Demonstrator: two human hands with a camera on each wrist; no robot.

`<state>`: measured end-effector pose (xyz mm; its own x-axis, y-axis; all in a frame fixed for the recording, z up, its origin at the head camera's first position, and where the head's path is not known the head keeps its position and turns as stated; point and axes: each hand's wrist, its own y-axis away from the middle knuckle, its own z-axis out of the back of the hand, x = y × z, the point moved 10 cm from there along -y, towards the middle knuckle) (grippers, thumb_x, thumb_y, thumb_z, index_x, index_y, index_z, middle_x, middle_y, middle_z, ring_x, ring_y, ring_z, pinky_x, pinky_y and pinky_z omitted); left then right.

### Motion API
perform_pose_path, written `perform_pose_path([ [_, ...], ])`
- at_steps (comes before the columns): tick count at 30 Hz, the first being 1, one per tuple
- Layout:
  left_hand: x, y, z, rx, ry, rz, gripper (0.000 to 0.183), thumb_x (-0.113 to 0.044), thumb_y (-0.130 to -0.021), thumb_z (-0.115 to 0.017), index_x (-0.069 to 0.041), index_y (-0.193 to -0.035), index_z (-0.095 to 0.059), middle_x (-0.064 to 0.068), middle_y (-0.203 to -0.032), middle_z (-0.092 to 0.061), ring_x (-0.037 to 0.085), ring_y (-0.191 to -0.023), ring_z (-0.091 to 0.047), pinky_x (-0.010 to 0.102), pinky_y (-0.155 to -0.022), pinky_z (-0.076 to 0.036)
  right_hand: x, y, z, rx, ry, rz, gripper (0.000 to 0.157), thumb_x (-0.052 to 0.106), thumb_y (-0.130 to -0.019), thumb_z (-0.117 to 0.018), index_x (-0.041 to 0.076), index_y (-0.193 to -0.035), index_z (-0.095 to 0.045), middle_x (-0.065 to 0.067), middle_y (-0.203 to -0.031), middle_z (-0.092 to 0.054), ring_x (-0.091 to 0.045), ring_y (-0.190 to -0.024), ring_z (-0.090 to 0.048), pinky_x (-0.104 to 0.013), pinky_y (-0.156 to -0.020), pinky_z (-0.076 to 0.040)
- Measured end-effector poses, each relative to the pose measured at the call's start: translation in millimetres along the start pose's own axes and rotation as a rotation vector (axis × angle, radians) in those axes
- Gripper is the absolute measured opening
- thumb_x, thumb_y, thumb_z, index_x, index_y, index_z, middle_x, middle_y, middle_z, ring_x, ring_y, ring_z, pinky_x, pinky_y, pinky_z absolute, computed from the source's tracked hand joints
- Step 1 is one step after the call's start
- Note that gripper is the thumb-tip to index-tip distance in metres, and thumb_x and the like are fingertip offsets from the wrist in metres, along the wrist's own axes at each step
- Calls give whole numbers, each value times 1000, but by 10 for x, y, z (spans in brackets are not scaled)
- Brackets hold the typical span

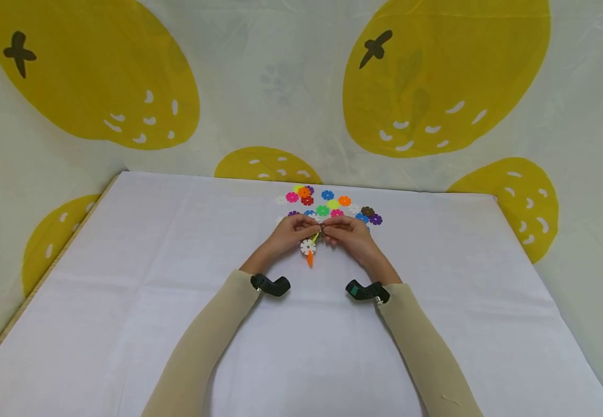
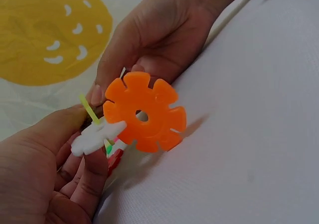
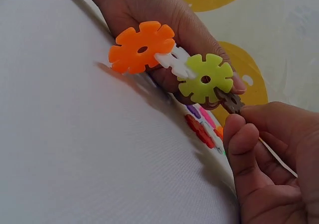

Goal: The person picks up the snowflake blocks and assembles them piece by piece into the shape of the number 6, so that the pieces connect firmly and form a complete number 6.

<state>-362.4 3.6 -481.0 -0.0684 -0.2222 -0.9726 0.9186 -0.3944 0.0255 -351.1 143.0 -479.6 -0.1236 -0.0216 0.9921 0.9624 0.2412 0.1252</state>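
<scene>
Brown plastic at the centre: a notched disc (image 3: 232, 101), pinched between the thumb and a finger of the right hand (image 1: 350, 234). Left hand (image 1: 291, 233) grips the same short chain just beside it, near the joint of the brown and yellow-green disc (image 3: 207, 90); which piece its fingertips bear on, I cannot tell. Risk: if the two hands push out of line, the slots would likely twist apart or a petal bend. Cause: small parts, mostly hidden by fingers.

Outward along the chain: white disc (image 2: 90, 142), slotted to the yellow-green, then orange disc (image 2: 162, 107) at the near end, jutting toward the person. Risk: orange has no hand on it; a bump could work its slot loose.

Beyond the hands: loose discs (image 1: 327, 195) of many colours, spread over the white tabletop (image 1: 301, 347). Risk: knuckles sit close to them and could scatter some; a dropped piece might land among them.
</scene>
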Motion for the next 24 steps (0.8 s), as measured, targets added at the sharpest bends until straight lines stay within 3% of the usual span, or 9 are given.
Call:
perform_pose_path([
  [5,9,-8,5,7,13,16,29,-21,-94,-67,0,-112,-66,10,-100,-70,12,-79,-62,20,-73,-51,-12,-9,86,-71,25,-9,30,17,-94,-66,-3,-116,-65,-3,-88,-67,-12,-70,-59,-17,-66,-52],
  [9,15,-15,8,6,20,20,28,-21,-94,-67,0,-112,-66,11,-100,-71,12,-79,-62,21,-73,-51,5,-12,187,-167,12,21,26,13,-93,-67,-4,-114,-65,-3,-83,-65,-13,-67,-57,-18,-62,-50],
  [14,36,-23,11,2,32,26,27,-20,-95,-66,1,-112,-66,11,-100,-71,11,-79,-61,20,-74,-52,28,-9,281,-268,83,39,25,11,-91,-69,-3,-111,-67,0,-82,-66,-11,-63,-57,-17,-59,-49],
  [24,47,-12,12,-7,25,29,27,-21,-94,-66,-1,-113,-66,12,-104,-71,13,-83,-63,22,-78,-53,47,-90,379,-359,197,42,27,16,-91,-70,-1,-112,-67,-4,-81,-61,-8,-50,-48,-16,-48,-42],
])
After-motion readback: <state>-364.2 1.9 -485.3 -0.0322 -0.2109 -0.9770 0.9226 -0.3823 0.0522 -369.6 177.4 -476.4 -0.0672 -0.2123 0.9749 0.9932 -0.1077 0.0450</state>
